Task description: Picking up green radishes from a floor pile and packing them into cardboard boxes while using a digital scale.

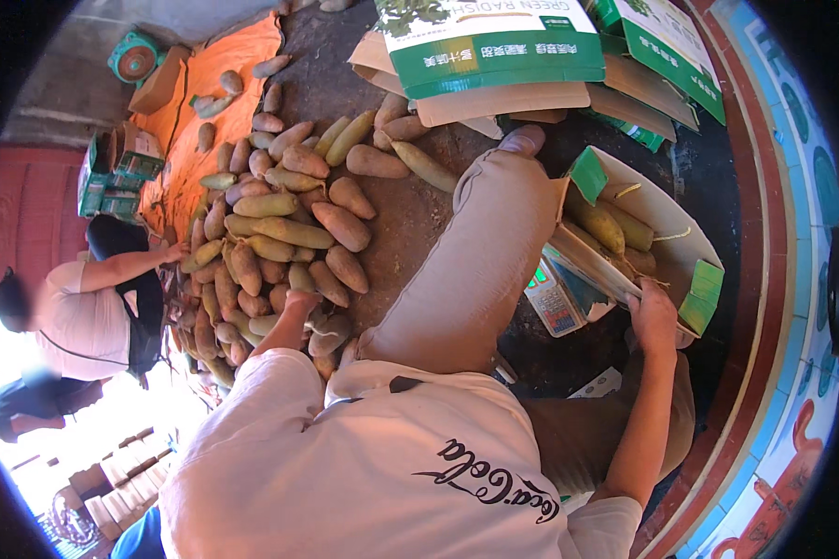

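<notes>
A large heap of green and brownish, soil-coated radishes (289,229) lies on the ground to my left. My left hand (301,302) reaches into its near side, closed around the end of one short greenish radish (301,277); the fingers are partly hidden. On my right, my right hand (653,315) grips the near rim of an open cardboard box (669,212) with green flaps. Several green radishes (598,224) lie inside it. The box rests on or against a digital scale (554,303) with a keypad and a lit green display, mostly covered by the box.
Green-and-white cartons (494,47) with flaps stand ahead. My bent leg (466,270) lies between heap and box. Another person (89,303) works at the heap's left side. Beyond are an orange sheet (210,79), a green fan (133,58) and stacked cartons (116,168). A tiled ledge (764,279) curves along the right.
</notes>
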The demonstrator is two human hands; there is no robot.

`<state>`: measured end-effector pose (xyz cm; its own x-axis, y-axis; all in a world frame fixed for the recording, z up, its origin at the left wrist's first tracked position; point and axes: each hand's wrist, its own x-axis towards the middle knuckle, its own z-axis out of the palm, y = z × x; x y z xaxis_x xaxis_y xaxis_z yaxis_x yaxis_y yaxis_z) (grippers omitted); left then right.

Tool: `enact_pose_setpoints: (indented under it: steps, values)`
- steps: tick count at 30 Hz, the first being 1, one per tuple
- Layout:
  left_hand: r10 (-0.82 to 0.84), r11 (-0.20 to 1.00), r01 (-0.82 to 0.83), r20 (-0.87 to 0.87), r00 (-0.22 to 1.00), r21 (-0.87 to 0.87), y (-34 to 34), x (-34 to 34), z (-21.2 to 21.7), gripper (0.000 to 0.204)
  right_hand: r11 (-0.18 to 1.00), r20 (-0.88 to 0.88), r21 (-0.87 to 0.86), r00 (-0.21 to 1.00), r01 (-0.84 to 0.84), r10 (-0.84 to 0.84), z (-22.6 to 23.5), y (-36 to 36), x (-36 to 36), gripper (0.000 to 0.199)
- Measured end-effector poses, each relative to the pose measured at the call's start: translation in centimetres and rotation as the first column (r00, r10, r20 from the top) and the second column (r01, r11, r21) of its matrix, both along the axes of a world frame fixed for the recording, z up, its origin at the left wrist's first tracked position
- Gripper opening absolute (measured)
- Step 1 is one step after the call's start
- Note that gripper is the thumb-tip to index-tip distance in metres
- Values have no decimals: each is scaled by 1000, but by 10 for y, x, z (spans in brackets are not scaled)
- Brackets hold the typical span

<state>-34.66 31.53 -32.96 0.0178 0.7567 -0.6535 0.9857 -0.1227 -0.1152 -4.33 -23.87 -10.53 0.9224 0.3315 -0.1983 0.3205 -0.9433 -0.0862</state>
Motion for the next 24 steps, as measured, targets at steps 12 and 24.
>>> enact_pose_setpoints:
  steps: [12, 24]
  values:
    - [-283, 958, 287, -94, 954, 22, -13, 15, 57, 64, 990, 2, 141, 1000, 14, -14, 12, -4, -1, 25]
    - [-377, 918, 336, 732, 567, 212, -65, 151, 141, 54, 965, 156, 189, 965, 182, -212, 42, -35, -10, 22]
